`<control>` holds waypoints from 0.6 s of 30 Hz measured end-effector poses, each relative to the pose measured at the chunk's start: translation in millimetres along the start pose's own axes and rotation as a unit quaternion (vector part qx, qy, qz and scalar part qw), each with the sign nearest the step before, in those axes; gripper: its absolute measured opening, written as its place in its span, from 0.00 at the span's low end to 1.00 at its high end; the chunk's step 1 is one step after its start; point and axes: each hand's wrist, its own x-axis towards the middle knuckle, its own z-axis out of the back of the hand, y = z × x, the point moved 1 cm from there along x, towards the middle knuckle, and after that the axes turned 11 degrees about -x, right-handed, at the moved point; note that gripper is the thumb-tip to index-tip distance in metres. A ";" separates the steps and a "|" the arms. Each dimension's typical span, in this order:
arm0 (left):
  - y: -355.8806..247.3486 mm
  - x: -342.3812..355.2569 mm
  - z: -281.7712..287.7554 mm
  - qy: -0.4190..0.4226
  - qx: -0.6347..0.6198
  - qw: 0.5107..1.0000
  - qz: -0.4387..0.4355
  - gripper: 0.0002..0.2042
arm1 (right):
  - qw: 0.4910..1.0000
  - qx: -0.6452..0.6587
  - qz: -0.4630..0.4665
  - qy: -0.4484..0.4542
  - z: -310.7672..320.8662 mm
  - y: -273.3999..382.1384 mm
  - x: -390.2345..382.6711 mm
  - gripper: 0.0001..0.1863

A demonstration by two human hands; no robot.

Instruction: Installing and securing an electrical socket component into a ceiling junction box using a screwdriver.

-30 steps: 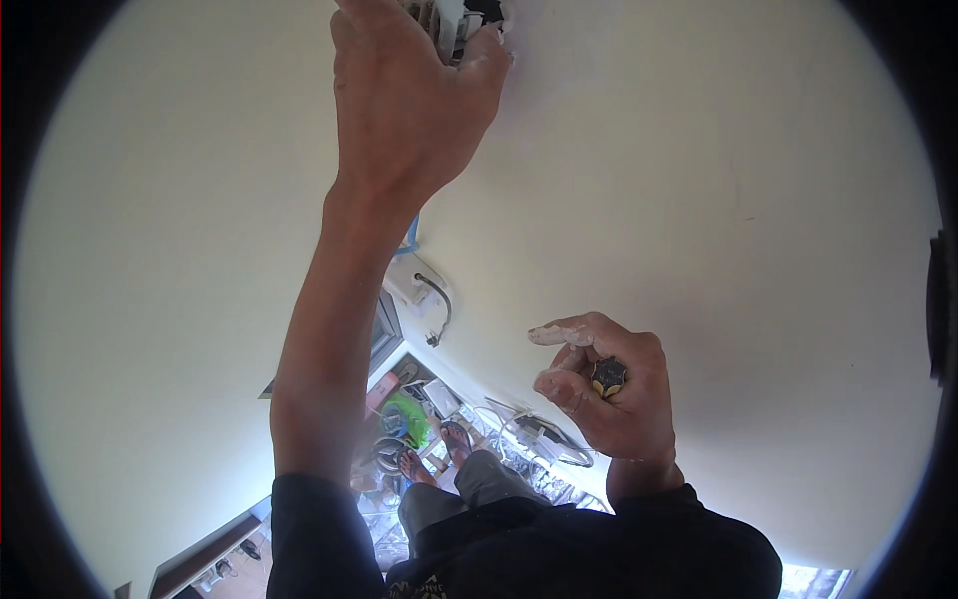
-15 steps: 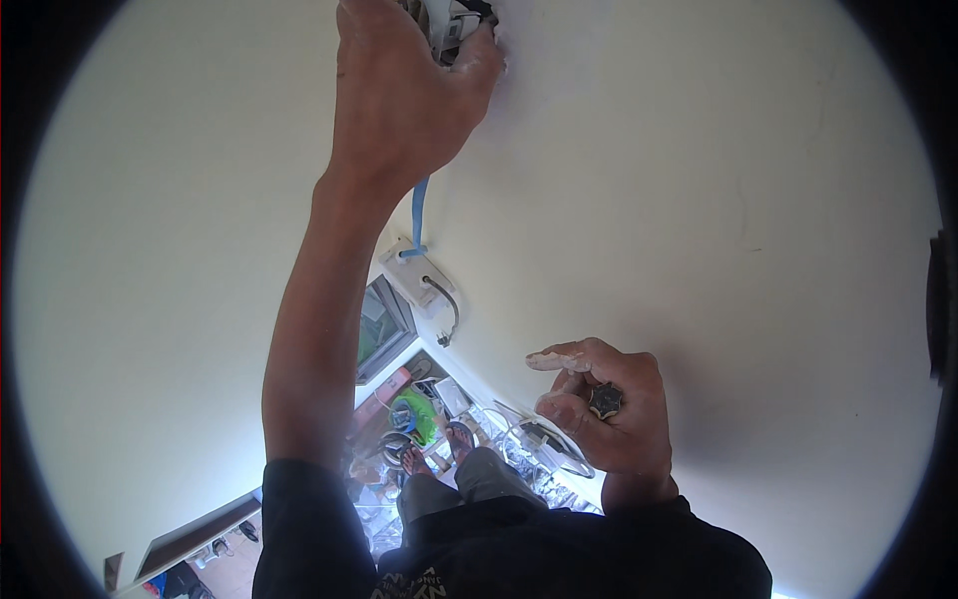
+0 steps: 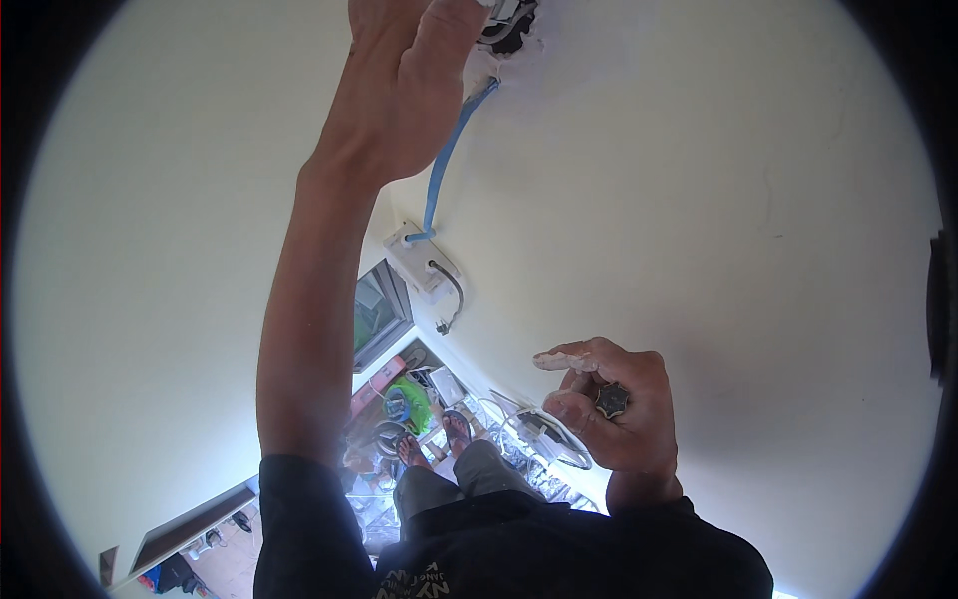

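Observation:
My left hand (image 3: pixel 414 90) is raised to the top of the view, beside a rough-edged hole (image 3: pixel 511 38) in the pale wall. A white fitting and dark and grey wiring show in the hole. The fingertips run out of the picture, so any grip is hidden; the thumb lies close to the fitting. Lower right, my right hand (image 3: pixel 624 404) is closed round what looks like a screwdriver (image 3: pixel 613 400), of which only the dark, ridged handle end shows. Pale dust coats that hand's finger and thumb.
From near the hole, blue tubing (image 3: pixel 440 170) runs down to a white box (image 3: pixel 421 265) on the wall, with a short plugged cord (image 3: pixel 457 299). A window (image 3: pixel 381 314) sits lower left. Far below, around my feet, lie a green bag (image 3: pixel 409 404), a coiled cable and plastic sheeting.
My left hand has shifted up and left off the hole's lower edge, baring more of the hole and the blue tubing. The right hand keeps its hold, and the view has shifted slightly.

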 end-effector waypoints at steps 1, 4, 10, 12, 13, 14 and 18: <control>10.5 1.2 1.7 0.001 0.000 1.000 0.000 0.42 | 1.000 0.000 0.000 0.000 0.0 0.0 0.3 0.19; 97.2 12.0 9.2 0.034 -0.056 0.994 -0.084 0.42 | 1.000 -0.005 -0.009 0.026 -1.1 5.4 2.7 0.19; 34.2 5.6 -18.6 -0.109 0.031 0.964 -0.240 0.39 | 0.999 -0.011 -0.001 0.035 0.4 -1.0 4.8 0.18; 31.3 8.4 -24.3 -0.161 0.016 0.965 -0.208 0.31 | 1.000 0.013 -0.022 0.012 -1.2 -1.5 6.9 0.20; 34.3 10.4 -23.5 -0.159 0.018 0.965 -0.208 0.31 | 1.000 0.015 -0.021 0.011 -1.8 -2.2 7.6 0.20; 38.8 13.3 -21.1 -0.143 0.043 0.959 -0.240 0.27 | 0.999 0.032 -0.021 0.004 -2.1 -3.1 8.4 0.20; 51.2 20.7 -23.9 -0.114 0.047 0.944 -0.305 0.18 | 0.998 0.042 -0.035 0.014 2.7 -5.9 7.8 0.17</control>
